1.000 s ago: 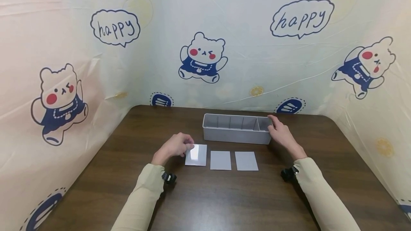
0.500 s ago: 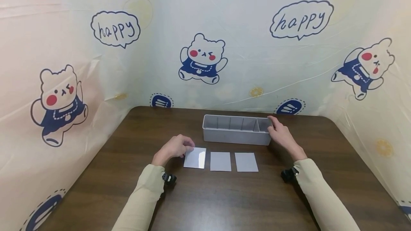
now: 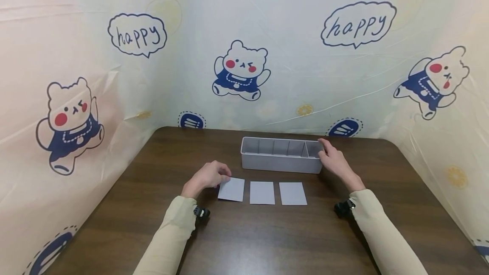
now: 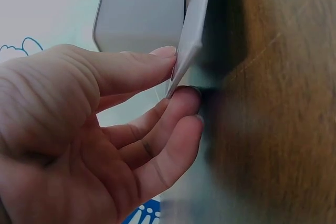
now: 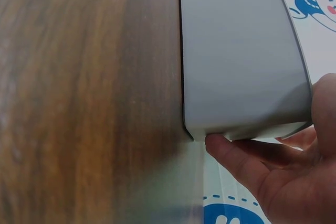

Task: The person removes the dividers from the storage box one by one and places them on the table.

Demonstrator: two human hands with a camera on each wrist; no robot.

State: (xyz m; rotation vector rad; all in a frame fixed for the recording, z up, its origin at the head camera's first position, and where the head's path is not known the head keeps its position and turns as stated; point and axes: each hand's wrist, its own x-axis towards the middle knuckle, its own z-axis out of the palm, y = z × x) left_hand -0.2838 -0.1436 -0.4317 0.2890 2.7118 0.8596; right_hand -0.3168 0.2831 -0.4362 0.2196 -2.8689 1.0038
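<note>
My left hand [image 3: 208, 175] pinches a thin, square white card [image 3: 231, 190] by its far left corner. In the left wrist view the card [image 4: 193, 32] is tilted up off the wood, thumb on one face and fingertips at the other. Two similar cards, a middle card [image 3: 262, 193] and a right card [image 3: 293, 194], lie flat in a row beside it. Behind them stands a long grey divided box [image 3: 280, 164]. My right hand [image 3: 336, 161] grips its right end; in the right wrist view fingertips [image 5: 216, 142] touch the end wall and the thumb is at the rim.
Thin dividers split the box into several compartments. The brown wooden table [image 3: 244, 237] runs back to a pale curtain [image 3: 290, 67] printed with bears and the word happy. A small black camera sits on each wrist.
The card in my left hand has come slightly nearer to me and tipped, its bright reflection sliding right and vanishing. My right hand and the box hold their place.
</note>
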